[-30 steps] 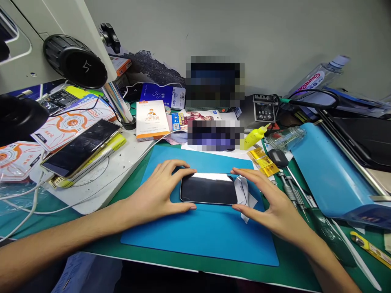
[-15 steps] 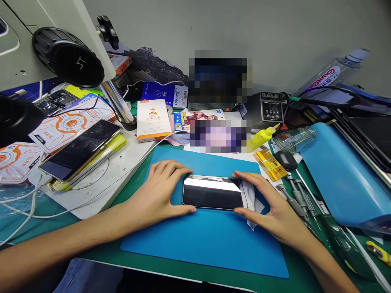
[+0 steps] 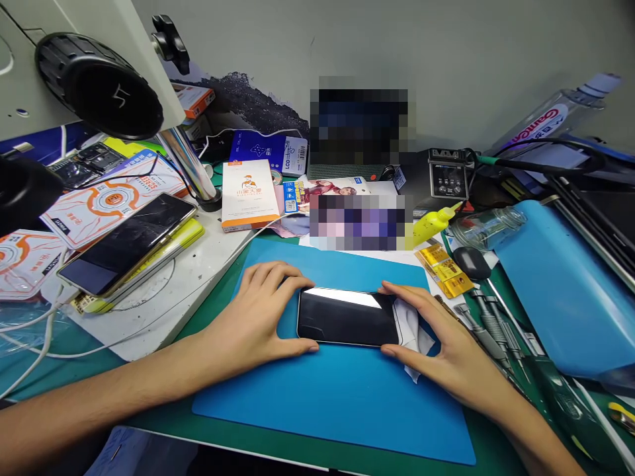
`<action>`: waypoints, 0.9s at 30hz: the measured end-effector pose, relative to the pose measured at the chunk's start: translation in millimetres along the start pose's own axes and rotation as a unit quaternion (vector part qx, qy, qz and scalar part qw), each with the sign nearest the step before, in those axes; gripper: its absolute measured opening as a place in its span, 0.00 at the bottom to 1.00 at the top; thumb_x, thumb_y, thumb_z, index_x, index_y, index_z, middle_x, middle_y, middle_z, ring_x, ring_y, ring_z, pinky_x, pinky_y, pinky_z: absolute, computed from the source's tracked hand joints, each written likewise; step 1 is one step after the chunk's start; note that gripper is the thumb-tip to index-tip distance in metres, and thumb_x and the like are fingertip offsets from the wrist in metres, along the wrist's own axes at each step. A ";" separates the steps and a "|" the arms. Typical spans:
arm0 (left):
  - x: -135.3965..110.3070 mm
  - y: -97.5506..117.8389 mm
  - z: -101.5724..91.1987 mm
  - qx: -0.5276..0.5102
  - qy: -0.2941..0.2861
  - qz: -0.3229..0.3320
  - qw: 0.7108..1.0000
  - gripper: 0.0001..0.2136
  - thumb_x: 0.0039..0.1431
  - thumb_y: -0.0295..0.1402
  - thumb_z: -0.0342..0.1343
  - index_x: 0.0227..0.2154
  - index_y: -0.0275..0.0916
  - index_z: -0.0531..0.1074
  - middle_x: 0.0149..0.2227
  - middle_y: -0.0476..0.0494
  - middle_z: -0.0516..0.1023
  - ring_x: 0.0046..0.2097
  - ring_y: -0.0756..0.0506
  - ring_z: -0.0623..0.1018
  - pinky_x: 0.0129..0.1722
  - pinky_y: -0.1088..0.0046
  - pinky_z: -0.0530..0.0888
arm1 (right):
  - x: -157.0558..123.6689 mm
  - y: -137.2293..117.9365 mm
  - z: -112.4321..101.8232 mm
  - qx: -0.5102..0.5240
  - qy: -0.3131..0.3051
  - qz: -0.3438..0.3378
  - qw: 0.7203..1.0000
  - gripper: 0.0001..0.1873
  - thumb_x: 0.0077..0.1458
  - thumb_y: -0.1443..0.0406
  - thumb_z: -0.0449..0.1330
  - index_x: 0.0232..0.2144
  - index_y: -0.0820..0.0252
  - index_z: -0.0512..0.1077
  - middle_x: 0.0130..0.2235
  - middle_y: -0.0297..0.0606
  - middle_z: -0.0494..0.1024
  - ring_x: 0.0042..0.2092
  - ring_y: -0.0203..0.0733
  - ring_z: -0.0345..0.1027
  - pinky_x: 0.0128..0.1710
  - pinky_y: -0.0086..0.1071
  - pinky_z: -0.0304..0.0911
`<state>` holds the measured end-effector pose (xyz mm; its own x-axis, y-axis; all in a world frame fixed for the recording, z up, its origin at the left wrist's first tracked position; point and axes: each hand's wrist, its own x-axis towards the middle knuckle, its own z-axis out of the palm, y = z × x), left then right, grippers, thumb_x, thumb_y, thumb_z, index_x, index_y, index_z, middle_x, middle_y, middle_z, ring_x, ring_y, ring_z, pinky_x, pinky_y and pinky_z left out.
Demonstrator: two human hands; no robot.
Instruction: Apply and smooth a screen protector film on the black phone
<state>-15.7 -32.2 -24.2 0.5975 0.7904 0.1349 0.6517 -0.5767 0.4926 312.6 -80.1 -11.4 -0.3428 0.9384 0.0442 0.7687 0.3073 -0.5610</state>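
Observation:
A smartphone [image 3: 347, 320] lies sideways, black screen up, over the blue mat [image 3: 327, 396], with a white reflection along its far edge. My left hand [image 3: 265, 311] grips its left end, thumb on the near edge and index finger on the far edge. At the opposite end, my right hand [image 3: 436, 337] holds the phone between thumb and fingers in the same way. A crumpled white tissue [image 3: 409, 327] sticks out beside the phone's right end, beneath my right hand. How far the tissue reaches under the phone is hidden.
On the left, another phone [image 3: 129, 244] rests on a yellow-edged stack by the microscope stand [image 3: 191, 168]. An orange-and-white box [image 3: 249, 195] stands behind the mat. Rightward are a yellow bottle [image 3: 434, 223], several screwdrivers [image 3: 489, 324], a glass jar [image 3: 489, 226] and a blue roll [image 3: 560, 284].
The reflection on the phone's screen has shrunk and shifted as the phone tilts slightly. Both hands keep their hold. The camera view has shifted a little.

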 end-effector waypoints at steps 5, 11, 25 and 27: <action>-0.5 -0.1 -0.2 0.002 -0.002 0.002 1.000 0.33 0.57 0.56 0.66 0.59 0.45 0.67 0.58 0.38 0.72 0.62 0.31 0.68 0.60 0.47 0.64 | 0.4 1.0 1.6 -0.003 -0.009 0.004 1.000 0.38 0.63 0.50 0.66 0.70 0.40 0.58 0.67 0.41 0.69 0.66 0.55 0.66 0.65 0.48 0.67; -1.1 -0.2 -1.9 0.004 -0.009 0.007 1.000 0.32 0.58 0.55 0.66 0.60 0.45 0.66 0.59 0.38 0.71 0.64 0.30 0.67 0.61 0.46 0.64 | -0.2 1.4 1.6 -0.006 -0.010 0.010 1.000 0.39 0.63 0.50 0.66 0.71 0.40 0.58 0.67 0.41 0.69 0.66 0.55 0.67 0.65 0.48 0.67; -3.2 -3.8 -1.7 0.007 -0.022 -0.002 1.000 0.31 0.60 0.55 0.64 0.61 0.48 0.65 0.61 0.40 0.70 0.67 0.30 0.64 0.64 0.44 0.62 | 1.5 0.7 2.3 0.004 -0.017 0.014 1.000 0.42 0.62 0.49 0.66 0.72 0.38 0.54 0.66 0.40 0.70 0.65 0.54 0.67 0.64 0.48 0.67; -3.3 -3.2 -2.0 0.002 -0.021 -0.007 1.000 0.31 0.60 0.55 0.64 0.61 0.48 0.65 0.61 0.40 0.70 0.67 0.30 0.64 0.65 0.44 0.62 | 1.5 0.9 2.5 0.010 -0.018 0.014 1.000 0.42 0.62 0.49 0.66 0.72 0.38 0.54 0.66 0.40 0.70 0.65 0.54 0.68 0.65 0.48 0.66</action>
<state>-20.6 -32.6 -24.5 0.6073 0.7891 0.0922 0.6620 -0.5668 0.4903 311.4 -78.8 -13.9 -0.3410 0.9401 -0.0012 0.7669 0.2774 -0.5787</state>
